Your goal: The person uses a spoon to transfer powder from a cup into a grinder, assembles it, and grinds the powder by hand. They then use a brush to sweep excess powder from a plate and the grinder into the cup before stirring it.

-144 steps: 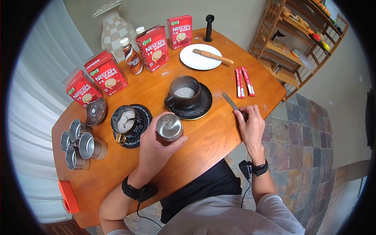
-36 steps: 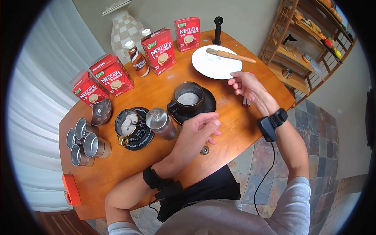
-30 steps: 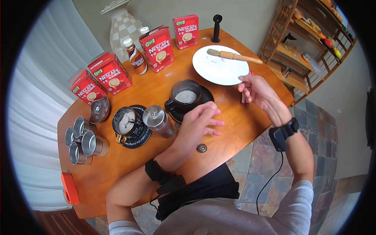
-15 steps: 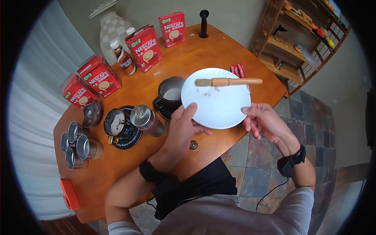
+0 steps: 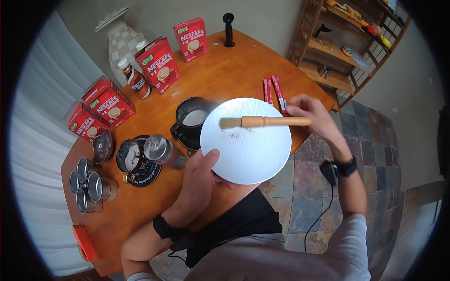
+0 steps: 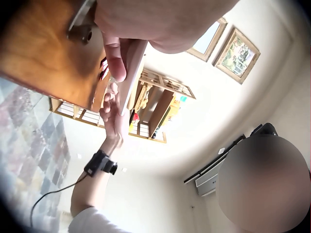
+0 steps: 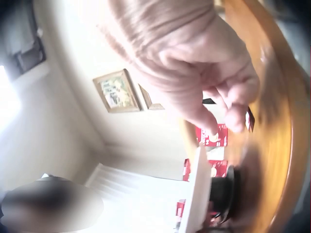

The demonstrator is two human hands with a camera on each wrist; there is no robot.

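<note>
My left hand (image 5: 199, 180) grips the near left rim of a white plate (image 5: 253, 154), thumb on top and fingers underneath, holding it above the table's front edge. A brush with a wooden handle (image 5: 276, 121) lies across the plate, beside some dark specks. Just beyond the plate's right rim is my right hand (image 5: 311, 114), off the plate, fingers loosely bent, near the red sachets (image 5: 276, 89). In the right wrist view the right hand (image 7: 194, 73) holds nothing visible. Partly behind the plate stands a black cup (image 5: 192, 118) with pale powder in it.
A glass shaker (image 5: 164, 151) stands left of the plate, beside a second black cup (image 5: 128, 156) on a saucer. Metal cups (image 5: 96, 187), a clear bowl (image 5: 102, 147), red boxes (image 5: 159, 65) and a bottle (image 5: 136, 80) line the left and back. A black stand (image 5: 228, 30) is behind.
The plate with the brush has come off the table toward my body. My left hand has taken hold of its rim, and my right hand has let go and moved toward the sachets.
</note>
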